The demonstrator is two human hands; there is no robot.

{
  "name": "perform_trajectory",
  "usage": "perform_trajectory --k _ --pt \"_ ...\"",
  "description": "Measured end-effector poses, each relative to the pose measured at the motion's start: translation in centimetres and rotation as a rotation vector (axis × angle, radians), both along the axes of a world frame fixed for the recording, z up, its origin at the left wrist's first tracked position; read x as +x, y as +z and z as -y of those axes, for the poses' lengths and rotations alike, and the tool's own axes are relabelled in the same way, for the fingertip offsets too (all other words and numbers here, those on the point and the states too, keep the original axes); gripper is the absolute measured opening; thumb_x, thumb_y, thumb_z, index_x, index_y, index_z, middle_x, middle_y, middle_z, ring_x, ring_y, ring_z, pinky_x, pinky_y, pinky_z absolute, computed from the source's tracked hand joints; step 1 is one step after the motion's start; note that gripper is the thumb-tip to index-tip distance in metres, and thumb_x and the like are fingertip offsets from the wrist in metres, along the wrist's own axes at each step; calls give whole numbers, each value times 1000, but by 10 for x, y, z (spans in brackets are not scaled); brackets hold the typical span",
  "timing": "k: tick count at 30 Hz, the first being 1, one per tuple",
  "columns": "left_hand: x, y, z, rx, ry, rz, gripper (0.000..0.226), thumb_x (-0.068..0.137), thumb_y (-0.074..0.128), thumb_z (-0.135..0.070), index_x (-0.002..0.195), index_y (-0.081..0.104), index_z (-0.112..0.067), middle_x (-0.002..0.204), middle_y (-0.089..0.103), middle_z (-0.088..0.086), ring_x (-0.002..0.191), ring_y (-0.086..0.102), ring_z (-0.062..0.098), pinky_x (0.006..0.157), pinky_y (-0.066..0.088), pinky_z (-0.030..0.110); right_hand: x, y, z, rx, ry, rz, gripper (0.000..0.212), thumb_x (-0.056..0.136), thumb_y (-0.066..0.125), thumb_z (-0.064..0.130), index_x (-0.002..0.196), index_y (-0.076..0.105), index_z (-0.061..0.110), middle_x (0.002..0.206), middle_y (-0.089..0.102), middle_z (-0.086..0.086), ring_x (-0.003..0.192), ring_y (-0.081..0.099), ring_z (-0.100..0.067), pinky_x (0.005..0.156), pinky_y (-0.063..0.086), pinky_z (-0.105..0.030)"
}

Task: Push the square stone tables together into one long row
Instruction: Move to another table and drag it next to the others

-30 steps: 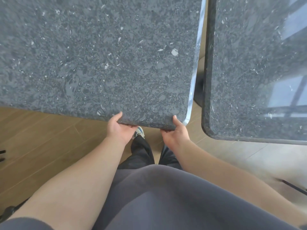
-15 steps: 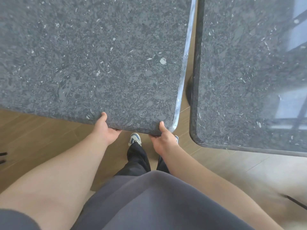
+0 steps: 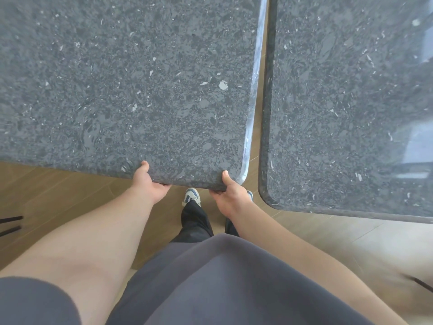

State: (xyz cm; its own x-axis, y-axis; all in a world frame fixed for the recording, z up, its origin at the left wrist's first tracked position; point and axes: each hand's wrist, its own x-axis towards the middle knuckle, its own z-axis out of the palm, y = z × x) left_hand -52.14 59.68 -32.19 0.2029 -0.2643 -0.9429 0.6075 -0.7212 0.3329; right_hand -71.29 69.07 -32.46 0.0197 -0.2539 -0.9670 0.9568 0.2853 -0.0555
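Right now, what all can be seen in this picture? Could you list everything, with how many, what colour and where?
stone tables: 2, dark grey speckled; left table fills the upper left, right table the upper right, a narrow gap between them, wider at the near end.
wooden floor: 1, light brown, below and between the tables.
thin black rods: 2, black, at the left edge on the floor; what they belong to cannot be told.
shoes: 2, white and blue, under the left table's near edge.
left hand: 1, grips the left table's near edge.
right hand: 1, grips the same edge near its corner.
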Motion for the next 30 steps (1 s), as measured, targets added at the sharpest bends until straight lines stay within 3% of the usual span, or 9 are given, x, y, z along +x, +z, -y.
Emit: perform_trajectory --k 3,7,13,19,23,30 --pt "-13 1 1 12 21 2 46 98 56 -47 131 53 -14 125 62 15 112 63 37 99 50 57 -13 0 3 25 -5 19 31 94 66 8 122 51 5 105 62 -15 86 62 -32 68 53 -47" --pt "-29 -1 1 20 35 -15 46 99 53 -48 130 53 -14 125 62 14 114 62 36 100 49 56 -26 -6 8 58 26 7 43 90 72 10 128 54 3 123 64 -16 96 64 -33 82 55 -49" --pt "-47 3 2 21 42 -13 42 100 52 -47 126 54 -14 119 61 14 105 62 35 98 49 55 -40 -13 13 63 -9 3 40 88 72 6 124 56 3 121 65 -15 101 65 -33 96 53 -53" --pt "-52 6 3 30 63 -8 41 101 50 -47 125 52 -13 111 61 15 99 62 35 92 50 54 -45 -7 14 57 9 32 30 91 69 5 118 56 3 111 65 -15 92 64 -32 76 54 -48" --pt "-49 3 4 39 48 -25 43 101 50 -48 128 52 -14 119 61 14 102 62 34 94 51 54 -45 -8 14 67 6 24 34 90 70 6 120 56 2 123 64 -16 104 63 -34 90 53 -51" --pt "-34 -2 0 13 3 -121 50 99 51 -50 131 51 -11 135 58 16 118 59 35 109 45 53 -34 -5 15 90 -7 -68 46 89 72 10 131 53 3 130 61 -17 119 59 -36 93 52 -49"
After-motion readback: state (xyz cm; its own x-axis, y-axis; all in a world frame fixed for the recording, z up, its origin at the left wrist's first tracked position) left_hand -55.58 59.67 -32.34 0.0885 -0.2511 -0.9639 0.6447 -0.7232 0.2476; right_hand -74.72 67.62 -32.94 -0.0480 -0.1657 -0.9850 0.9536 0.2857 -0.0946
